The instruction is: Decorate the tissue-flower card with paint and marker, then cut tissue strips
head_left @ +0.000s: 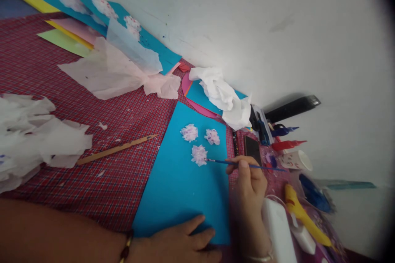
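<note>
My right hand (251, 183) pinches a thin blue paintbrush (220, 161). The brush tip touches the lowest of three crumpled tissue puffs (198, 153) on a bright blue sheet of paper (182, 197). Two more puffs, a left one (189, 132) and a right one (212, 136), sit just above it, all white with a purple tint. Resting flat near the sheet's lower edge is my left hand (182, 240), its fingers spread and nothing in it.
White tissue scraps (40, 144) and a wooden ruler (117, 148) lie on the red checked cloth (123, 189). Thin pale tissue (114, 70) and crumpled white tissue (222, 94) lie beyond. Along the wall stand a paper cup (296, 160), a red tube (286, 144) and a yellow tube (304, 215).
</note>
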Available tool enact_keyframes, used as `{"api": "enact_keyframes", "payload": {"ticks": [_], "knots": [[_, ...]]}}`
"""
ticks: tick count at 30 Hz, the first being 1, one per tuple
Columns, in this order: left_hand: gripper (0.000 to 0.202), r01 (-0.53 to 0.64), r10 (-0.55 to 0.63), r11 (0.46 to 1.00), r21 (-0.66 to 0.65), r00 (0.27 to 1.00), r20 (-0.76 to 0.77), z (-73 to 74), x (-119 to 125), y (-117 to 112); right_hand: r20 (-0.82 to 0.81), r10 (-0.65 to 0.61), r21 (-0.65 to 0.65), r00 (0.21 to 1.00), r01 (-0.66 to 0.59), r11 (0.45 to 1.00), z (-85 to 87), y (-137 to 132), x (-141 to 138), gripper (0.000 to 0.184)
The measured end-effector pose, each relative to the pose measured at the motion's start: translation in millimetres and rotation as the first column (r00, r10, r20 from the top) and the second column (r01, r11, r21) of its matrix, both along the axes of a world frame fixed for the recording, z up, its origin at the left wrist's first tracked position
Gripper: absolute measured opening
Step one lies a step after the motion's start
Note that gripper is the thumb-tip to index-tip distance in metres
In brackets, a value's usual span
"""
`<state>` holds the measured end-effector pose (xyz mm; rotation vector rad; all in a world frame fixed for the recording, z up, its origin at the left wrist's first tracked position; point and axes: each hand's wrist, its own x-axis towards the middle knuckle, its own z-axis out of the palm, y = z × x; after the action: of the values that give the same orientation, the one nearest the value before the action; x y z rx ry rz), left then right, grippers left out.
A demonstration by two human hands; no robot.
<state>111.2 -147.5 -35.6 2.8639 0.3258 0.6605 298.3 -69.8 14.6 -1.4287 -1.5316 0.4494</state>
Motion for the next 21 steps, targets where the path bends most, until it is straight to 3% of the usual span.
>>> {"api": "enact_keyframes", "payload": {"ticks": [21], "knots": [[0.026, -0.006, 0.006, 1.0, 0.006, 1.0, 0.013, -0.8, 1.1, -0.2, -0.024, 0.045, -0.009, 0.999, -0.046, 0.999, -1.1, 1.0, -1.5, 0.028]]}}
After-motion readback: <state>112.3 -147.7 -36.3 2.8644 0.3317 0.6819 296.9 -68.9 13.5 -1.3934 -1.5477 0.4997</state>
